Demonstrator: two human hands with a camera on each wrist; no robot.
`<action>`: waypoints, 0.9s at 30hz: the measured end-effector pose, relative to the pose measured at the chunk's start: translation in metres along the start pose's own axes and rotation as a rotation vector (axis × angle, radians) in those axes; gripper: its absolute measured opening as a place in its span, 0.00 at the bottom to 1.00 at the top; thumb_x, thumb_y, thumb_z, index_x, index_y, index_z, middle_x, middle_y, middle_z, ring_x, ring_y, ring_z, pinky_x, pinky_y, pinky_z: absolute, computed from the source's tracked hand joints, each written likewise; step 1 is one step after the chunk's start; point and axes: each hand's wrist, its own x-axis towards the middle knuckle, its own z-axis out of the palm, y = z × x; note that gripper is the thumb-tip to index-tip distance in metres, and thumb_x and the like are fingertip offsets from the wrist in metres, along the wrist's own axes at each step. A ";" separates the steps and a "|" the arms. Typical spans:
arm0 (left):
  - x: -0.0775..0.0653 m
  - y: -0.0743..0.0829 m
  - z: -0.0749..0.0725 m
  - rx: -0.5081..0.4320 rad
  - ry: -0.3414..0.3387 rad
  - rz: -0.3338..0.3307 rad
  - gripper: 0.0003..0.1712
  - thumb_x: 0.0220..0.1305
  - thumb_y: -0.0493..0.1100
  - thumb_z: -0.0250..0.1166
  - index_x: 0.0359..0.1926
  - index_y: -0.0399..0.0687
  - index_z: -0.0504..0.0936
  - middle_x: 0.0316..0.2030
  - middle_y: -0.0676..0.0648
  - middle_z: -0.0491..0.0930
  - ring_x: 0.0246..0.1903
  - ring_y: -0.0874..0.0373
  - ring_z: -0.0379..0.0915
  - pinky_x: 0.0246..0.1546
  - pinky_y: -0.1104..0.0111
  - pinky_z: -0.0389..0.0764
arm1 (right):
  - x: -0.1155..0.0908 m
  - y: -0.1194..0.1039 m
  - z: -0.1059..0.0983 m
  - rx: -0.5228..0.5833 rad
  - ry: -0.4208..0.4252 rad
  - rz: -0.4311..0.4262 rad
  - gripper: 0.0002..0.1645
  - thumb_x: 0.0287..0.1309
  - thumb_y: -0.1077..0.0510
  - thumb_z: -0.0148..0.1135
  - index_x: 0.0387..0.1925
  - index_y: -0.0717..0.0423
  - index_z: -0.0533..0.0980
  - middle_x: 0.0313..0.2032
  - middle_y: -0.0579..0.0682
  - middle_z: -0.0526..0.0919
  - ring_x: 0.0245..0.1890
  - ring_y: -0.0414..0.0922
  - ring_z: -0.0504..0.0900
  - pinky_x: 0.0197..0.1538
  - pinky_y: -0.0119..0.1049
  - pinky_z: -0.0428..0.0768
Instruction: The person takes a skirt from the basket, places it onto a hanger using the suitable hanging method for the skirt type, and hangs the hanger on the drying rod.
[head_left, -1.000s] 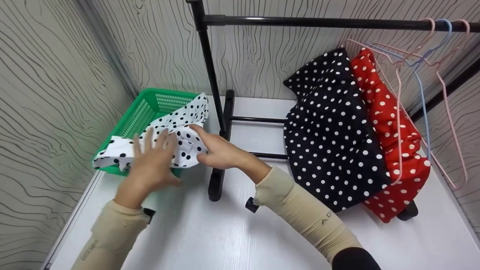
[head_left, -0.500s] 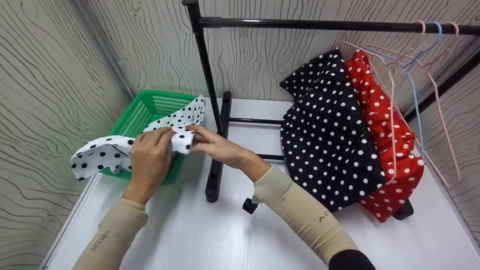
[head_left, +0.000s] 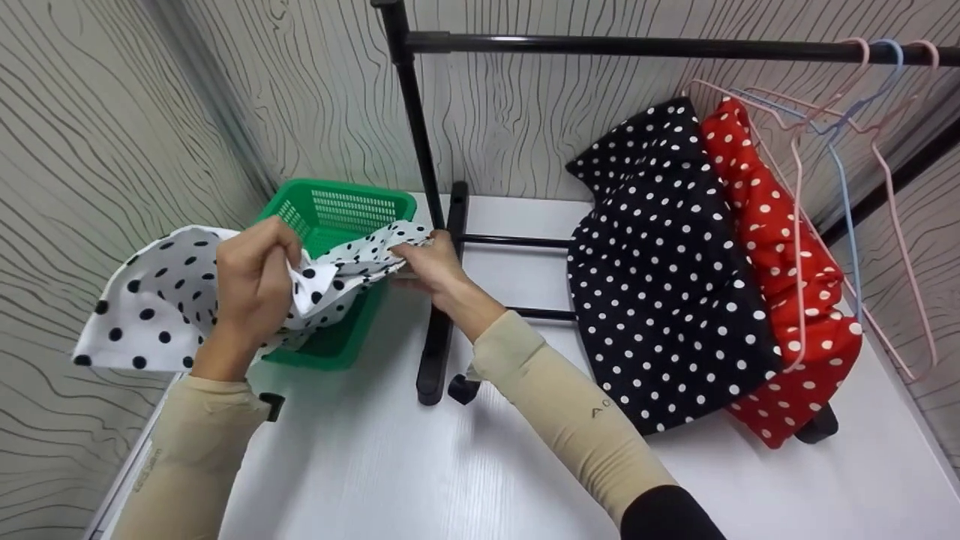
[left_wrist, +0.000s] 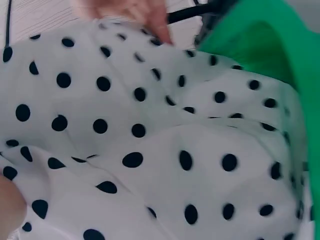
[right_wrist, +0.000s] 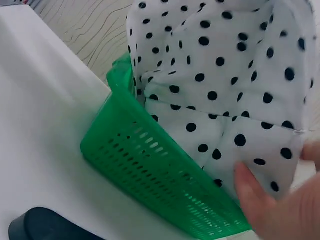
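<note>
A white cloth with black dots stretches between my two hands over the green basket. My left hand grips a bunched fold of it, and a wide part hangs off to the left past the basket's edge. At the other end my right hand pinches the cloth between thumb and fingers, close to the rack's upright. In the right wrist view the cloth spreads above the basket's perforated side. Only fingers of a hand show at the top in the left wrist view.
A black rack stands on the white table. On its right hang pink and blue hangers, beside a black cloth with white dots and a red dotted cloth. The rack's foot is just right of the basket.
My left hand has taken hold of the white dotted cloth and pulled it up and left. My right hand has moved slightly right and up with its end, drawing the cloth into a narrow twist.
</note>
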 end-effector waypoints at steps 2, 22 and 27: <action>0.006 0.003 0.000 -0.035 -0.011 -0.009 0.21 0.65 0.24 0.41 0.16 0.36 0.67 0.14 0.45 0.66 0.17 0.64 0.59 0.22 0.76 0.61 | 0.002 0.001 0.001 -0.012 0.031 0.009 0.37 0.59 0.70 0.63 0.68 0.68 0.59 0.38 0.57 0.85 0.33 0.48 0.86 0.47 0.47 0.87; 0.010 -0.045 0.040 0.546 -0.190 -0.436 0.17 0.76 0.40 0.45 0.37 0.40 0.79 0.31 0.41 0.80 0.29 0.43 0.74 0.34 0.51 0.71 | -0.040 -0.003 0.001 -0.317 -0.574 -0.312 0.38 0.71 0.68 0.48 0.79 0.50 0.55 0.69 0.52 0.73 0.64 0.46 0.77 0.64 0.44 0.77; -0.002 -0.047 0.049 0.490 -0.343 -0.334 0.13 0.76 0.37 0.48 0.41 0.40 0.79 0.31 0.40 0.81 0.33 0.43 0.76 0.55 0.46 0.71 | -0.048 -0.008 0.010 -0.336 -0.557 -0.146 0.34 0.69 0.60 0.57 0.73 0.45 0.62 0.58 0.50 0.81 0.55 0.44 0.81 0.56 0.46 0.81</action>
